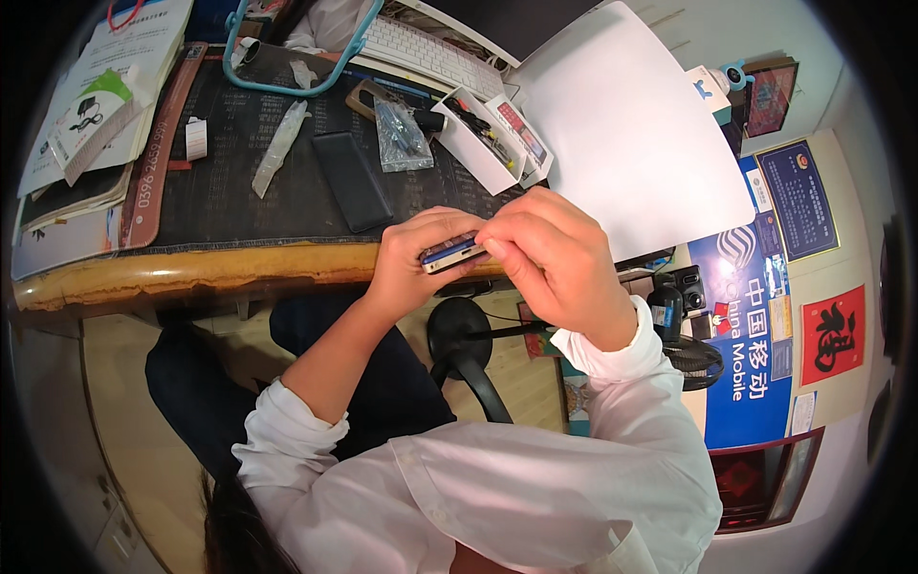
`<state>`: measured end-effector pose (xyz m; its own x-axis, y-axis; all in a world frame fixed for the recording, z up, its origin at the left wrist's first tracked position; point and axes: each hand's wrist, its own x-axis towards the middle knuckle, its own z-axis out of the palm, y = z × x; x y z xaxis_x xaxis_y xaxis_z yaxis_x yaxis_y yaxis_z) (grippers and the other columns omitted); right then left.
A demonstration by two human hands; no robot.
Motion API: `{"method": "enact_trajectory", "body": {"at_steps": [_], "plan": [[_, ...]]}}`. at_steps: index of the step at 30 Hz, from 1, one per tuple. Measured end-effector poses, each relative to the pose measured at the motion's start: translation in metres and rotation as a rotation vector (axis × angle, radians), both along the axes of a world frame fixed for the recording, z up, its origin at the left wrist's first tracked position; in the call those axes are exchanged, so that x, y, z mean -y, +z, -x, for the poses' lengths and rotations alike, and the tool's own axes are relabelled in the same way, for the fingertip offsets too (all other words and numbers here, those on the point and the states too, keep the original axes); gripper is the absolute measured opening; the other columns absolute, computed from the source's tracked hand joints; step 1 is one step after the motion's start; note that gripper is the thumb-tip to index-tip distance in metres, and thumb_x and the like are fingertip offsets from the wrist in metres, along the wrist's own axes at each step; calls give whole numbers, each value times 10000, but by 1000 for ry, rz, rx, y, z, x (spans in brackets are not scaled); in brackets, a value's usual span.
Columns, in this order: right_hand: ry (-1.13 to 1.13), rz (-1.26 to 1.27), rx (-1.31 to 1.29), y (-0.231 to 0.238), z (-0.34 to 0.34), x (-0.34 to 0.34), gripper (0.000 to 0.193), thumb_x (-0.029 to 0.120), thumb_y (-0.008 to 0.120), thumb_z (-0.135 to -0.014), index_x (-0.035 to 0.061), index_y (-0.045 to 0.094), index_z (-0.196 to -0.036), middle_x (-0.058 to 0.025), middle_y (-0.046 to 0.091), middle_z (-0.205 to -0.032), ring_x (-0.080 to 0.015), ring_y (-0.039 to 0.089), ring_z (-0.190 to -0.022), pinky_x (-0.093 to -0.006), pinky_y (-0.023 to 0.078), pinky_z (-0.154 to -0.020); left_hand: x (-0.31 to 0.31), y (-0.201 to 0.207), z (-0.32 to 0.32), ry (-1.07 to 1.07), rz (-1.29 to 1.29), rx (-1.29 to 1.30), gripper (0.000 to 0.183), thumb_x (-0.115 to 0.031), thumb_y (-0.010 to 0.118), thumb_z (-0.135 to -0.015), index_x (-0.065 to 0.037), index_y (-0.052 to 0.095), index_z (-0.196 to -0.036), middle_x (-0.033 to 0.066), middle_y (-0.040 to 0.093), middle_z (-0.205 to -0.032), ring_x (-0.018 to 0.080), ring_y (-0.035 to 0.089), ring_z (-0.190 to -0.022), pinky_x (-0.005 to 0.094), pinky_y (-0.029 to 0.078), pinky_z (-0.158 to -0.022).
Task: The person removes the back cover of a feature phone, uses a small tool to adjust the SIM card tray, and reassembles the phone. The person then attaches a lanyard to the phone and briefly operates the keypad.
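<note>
My left hand (409, 260) is wrapped round a small mobile phone (448, 256), dark blue and cream along its edge, with a dark slot showing in that side. At the phone's right end, the thumb and forefinger of my right hand (559, 253) are pinched together against it. Whether a small part sits between those fingertips is hidden. Both hands are just off the front edge of the desk (239, 266). Beyond them on the dark desktop lies a flat black rectangular piece (352, 182). An open white box (469, 143) with cables inside stands behind my right hand.
Past the black piece lie a clear bag (404, 139) of small parts and a crumpled wrapper (279, 148). A light-blue frame (325, 84) and a white keyboard (430, 55) are farther back. At left are papers and a small carton (91, 129); a large white sheet (631, 124) covers the right.
</note>
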<state>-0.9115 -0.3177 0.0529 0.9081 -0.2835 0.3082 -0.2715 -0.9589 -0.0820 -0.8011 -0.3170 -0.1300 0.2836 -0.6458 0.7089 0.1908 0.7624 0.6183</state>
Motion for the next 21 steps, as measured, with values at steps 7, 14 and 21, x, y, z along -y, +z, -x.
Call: {"method": "enact_trajectory", "body": {"at_steps": [7,14,21], "plan": [[-64,-104,47,-7,7,-1,44,-14,688,-881,-6,659,-912,-112,617,-804,-277,591,-706,-362,482,-617,0,-2,-1,-2,7,28,390,14,839,-692,-6,721,-1064,132,734,-1001,310,701,-941,390,540,-881],[-173,-300,165,-20,17,-4,24,6,670,-926,-1,692,-933,-91,611,-792,-192,564,-649,-301,443,-555,-1,1,-2,12,14,51,386,-16,859,-691,-18,723,-1052,118,735,-997,302,703,-941,381,538,-887],[-252,-597,231,-25,25,-6,91,41,641,-986,-14,713,-994,-54,633,-838,-73,542,-693,-239,425,-578,-2,1,-2,20,15,64,363,-43,866,-722,-25,728,-1057,107,738,-995,290,702,-953,371,538,-887]]}}
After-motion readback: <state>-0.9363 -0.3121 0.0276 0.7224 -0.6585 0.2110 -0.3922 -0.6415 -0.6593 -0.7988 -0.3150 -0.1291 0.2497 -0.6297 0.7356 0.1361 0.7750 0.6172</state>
